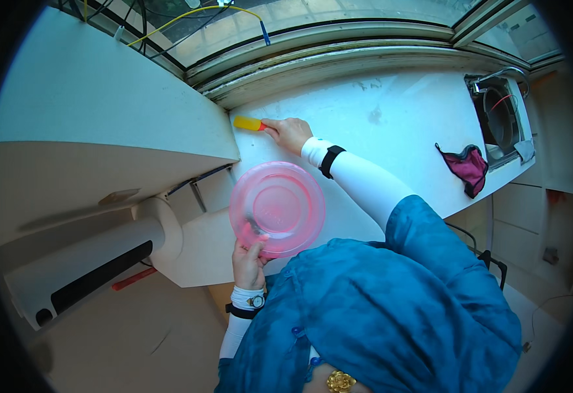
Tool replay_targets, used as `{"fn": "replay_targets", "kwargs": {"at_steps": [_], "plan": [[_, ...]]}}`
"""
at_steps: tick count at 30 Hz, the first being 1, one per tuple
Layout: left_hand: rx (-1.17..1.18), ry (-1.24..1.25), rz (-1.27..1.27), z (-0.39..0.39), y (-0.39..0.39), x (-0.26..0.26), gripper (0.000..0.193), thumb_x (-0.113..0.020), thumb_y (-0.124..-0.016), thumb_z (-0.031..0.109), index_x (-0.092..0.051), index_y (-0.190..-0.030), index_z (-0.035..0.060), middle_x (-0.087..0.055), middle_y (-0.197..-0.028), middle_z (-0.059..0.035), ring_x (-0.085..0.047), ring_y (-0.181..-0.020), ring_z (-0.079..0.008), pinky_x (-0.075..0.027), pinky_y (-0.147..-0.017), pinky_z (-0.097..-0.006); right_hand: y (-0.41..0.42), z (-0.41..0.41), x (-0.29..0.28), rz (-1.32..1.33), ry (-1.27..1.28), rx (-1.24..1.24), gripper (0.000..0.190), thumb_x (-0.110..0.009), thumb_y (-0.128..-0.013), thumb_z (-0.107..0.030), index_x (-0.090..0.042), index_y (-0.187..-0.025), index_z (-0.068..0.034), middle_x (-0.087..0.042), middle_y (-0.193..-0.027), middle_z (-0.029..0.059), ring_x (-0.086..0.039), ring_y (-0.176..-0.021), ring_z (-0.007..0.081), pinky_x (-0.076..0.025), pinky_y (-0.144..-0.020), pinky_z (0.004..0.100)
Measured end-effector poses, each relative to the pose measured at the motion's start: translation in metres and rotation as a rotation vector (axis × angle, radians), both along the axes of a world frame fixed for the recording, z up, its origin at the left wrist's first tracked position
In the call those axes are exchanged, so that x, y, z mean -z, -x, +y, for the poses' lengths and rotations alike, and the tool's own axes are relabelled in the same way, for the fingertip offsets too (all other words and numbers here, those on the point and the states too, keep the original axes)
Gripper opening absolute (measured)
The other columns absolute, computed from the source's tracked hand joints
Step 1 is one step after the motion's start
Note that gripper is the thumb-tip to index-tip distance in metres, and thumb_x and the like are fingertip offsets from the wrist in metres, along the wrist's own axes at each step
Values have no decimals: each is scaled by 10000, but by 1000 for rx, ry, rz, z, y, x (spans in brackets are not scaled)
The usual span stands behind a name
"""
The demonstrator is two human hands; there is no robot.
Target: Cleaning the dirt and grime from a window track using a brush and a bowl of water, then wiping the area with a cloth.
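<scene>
My left hand (249, 265) grips the near rim of a translucent pink plastic basin (286, 206), held over the white countertop close to my body. A small grey and white thing (254, 227) shows inside the basin near my thumb; its kind is unclear. My right arm reaches forward to the corner by the window. In my right hand (290, 135) is a small hand tool (248, 123) with a yellow head and a red-orange part at my fingers. The head lies low over the counter beside the white side panel; whether it touches the surface cannot be told.
A dark red cloth with black trim (465, 169) lies on the countertop (384, 152), left of a sink opening (500, 118) with a chrome tap (507, 71). The white panel (114, 103) bounds the left. Cables (183, 27) hang by the window frame (325, 46).
</scene>
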State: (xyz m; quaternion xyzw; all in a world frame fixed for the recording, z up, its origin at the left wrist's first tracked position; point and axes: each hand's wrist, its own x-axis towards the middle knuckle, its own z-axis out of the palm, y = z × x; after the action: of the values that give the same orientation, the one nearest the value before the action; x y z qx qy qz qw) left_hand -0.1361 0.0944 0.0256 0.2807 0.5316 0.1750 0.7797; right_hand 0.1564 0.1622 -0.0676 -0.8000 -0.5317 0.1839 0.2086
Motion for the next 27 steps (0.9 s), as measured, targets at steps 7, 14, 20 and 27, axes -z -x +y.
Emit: {"fn": "replay_targets", "kwargs": {"at_steps": [7, 14, 20, 27], "plan": [[-5, 10, -20, 4, 3, 4, 433, -515, -842, -14, -400, -1258, 18, -579, -1101, -136, -648, -933, -247, -602, -729, -400, -107, -80, 3, -39, -14, 406, 309, -516, -915, -400, -635, -1170, -272, -677, -927, 141, -653, -814, 323, -517, -739, 408], [67, 15, -83, 8, -14, 6, 474, -516, -832, -20, -389, -1285, 33, -573, -1114, -131, -640, -955, -259, -604, -726, -405, -221, -232, 20, -115, -188, 1003, 321, -524, -914, -285, -639, -1156, -107, -655, -1038, 173, -643, -936, 331, -507, -827, 382], [125, -6, -62, 11, -27, 6, 506, -516, -834, -10, -361, -1312, 39, -573, -1122, -133, -651, -913, -251, -609, -697, -390, -56, -170, -8, 46, 105, 495, 359, -484, -934, -385, -581, -1245, -232, -656, -805, 195, -648, -744, 344, -517, -696, 424], [160, -24, -40, 10, -28, 3, 531, -522, -837, 1, -338, -1333, 41, -580, -1099, -138, -655, -886, -242, -605, -667, -372, -73, -196, -1, 37, 21, 634, 334, -497, -925, -391, -606, -1207, -249, -660, -809, 175, -630, -700, 366, -512, -662, 441]]}}
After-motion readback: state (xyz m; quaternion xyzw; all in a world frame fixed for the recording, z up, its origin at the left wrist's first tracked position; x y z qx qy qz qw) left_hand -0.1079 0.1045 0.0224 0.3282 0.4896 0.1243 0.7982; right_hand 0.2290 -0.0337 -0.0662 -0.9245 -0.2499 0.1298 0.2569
